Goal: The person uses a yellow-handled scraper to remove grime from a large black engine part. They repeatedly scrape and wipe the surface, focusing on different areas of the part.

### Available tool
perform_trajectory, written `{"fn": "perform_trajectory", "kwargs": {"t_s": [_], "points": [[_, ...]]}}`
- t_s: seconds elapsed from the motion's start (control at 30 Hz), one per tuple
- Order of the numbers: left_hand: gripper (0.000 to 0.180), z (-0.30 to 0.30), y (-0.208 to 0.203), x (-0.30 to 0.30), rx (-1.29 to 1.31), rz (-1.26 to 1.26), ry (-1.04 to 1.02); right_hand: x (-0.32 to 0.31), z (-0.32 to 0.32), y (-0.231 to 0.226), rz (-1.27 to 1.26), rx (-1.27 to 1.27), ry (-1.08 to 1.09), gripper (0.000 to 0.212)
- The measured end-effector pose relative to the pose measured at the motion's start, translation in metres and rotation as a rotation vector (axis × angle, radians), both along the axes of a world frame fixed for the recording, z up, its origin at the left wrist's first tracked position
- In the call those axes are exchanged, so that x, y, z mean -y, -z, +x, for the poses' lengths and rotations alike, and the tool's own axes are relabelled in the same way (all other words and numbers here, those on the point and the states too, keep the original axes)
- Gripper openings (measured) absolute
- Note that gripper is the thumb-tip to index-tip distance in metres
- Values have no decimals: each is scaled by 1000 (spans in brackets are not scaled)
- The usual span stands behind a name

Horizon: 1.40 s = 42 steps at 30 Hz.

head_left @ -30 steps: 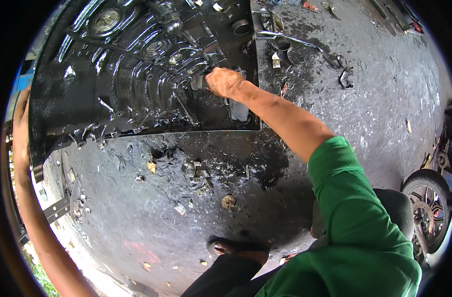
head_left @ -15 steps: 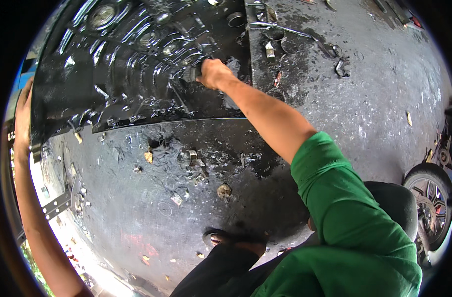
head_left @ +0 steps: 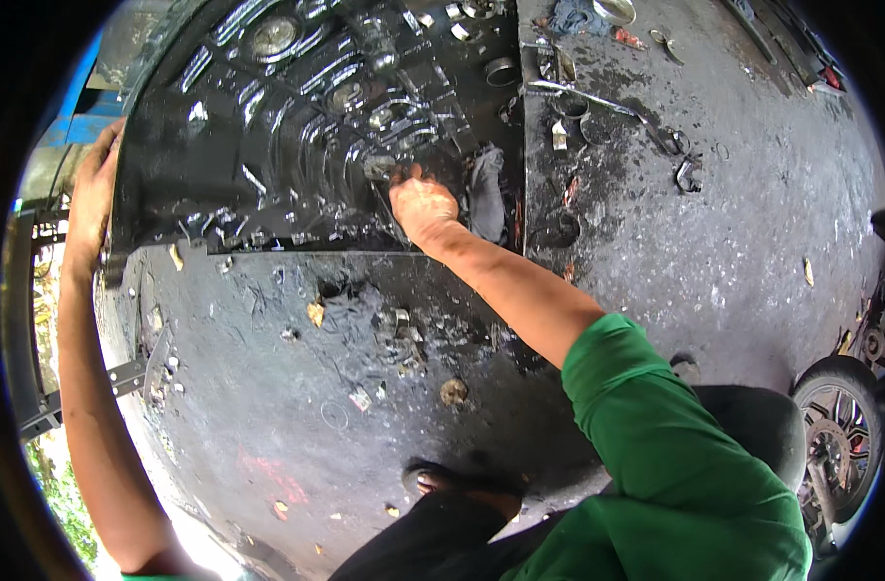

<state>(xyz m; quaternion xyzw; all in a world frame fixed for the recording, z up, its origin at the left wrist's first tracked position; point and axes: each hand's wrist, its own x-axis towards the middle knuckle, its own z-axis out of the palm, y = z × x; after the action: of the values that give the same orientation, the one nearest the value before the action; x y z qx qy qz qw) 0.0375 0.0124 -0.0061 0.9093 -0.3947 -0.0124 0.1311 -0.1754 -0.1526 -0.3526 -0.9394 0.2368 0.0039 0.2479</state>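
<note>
A large black panel (head_left: 171,184), wet with oil, has raised ribs and round bosses. Its left edge is in the grip of my left hand (head_left: 95,198), whose fingers lie along the outer side. Over the panel's lower right part, my right hand (head_left: 425,201) is closed with the fingers pointing away from me. Something dark shows at its fingertips, too blurred to name. A small grey piece (head_left: 377,167) lies just left of those fingers. To the right of the hand is a crumpled dark grey rag (head_left: 486,194).
On the stained floor (head_left: 714,261) at right lie a long metal rod (head_left: 583,94), a metal ring (head_left: 558,229) and a small white container (head_left: 558,136). Several scraps and a round brown piece (head_left: 454,391) are nearer me. A motorcycle wheel (head_left: 835,441) stands at right.
The whole view has shifted, so the scene sits farther right and lower. My right hand has moved slightly toward me and left over the panel, exposing more rag. My left hand stays at the edge.
</note>
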Motion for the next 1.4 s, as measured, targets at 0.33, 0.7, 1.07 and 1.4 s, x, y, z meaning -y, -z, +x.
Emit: {"fn": "perform_trajectory", "kwargs": {"t_s": [0.33,0.7,1.07,1.4], "points": [[50,-18,-1,6,-47,-66,-15,-9,-48,-15,31,-186,-271,24],[50,-17,-1,7,-104,-96,-77,-18,-29,3,0,-263,-151,31],[49,-19,-1,7,11,-60,-13,-49,-56,6,267,-87,111,66],[49,-13,-2,8,-85,-58,-62,-30,2,-8,-8,70,82,38]]}}
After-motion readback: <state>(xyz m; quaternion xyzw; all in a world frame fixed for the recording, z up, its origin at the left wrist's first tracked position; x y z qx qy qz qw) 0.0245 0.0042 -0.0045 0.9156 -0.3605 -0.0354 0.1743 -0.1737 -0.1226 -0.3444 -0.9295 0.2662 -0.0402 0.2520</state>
